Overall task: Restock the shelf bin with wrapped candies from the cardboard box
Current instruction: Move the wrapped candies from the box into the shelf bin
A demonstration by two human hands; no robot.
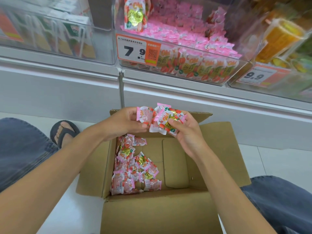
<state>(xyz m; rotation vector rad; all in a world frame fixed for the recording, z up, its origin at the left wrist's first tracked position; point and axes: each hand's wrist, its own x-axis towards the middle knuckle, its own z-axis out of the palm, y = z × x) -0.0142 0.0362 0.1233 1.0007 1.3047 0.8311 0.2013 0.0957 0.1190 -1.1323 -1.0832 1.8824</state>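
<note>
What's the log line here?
left hand: holds wrapped candy | right hand: holds wrapped candies | cardboard box: loose candies inside | shelf bin: partly filled

At mid-frame you held translucent plastic wrapped candies (164, 115) with pink crimped edges, printed with red strawberries, green leaves, an orange logo and a gold patch. At lower centre, loose candies (125, 152) showed the same pink, red and gold against the plain brown corrugated cardboard box (175, 162). The clear plastic shelf bin (185, 47) at top centre looked pink throughout. Its orange-and-white paper price tag (137, 49) bore black digits. Your faded blue denim trousers (22, 149) filled the left edge, beside a black rubber sandal (65, 132).
</note>
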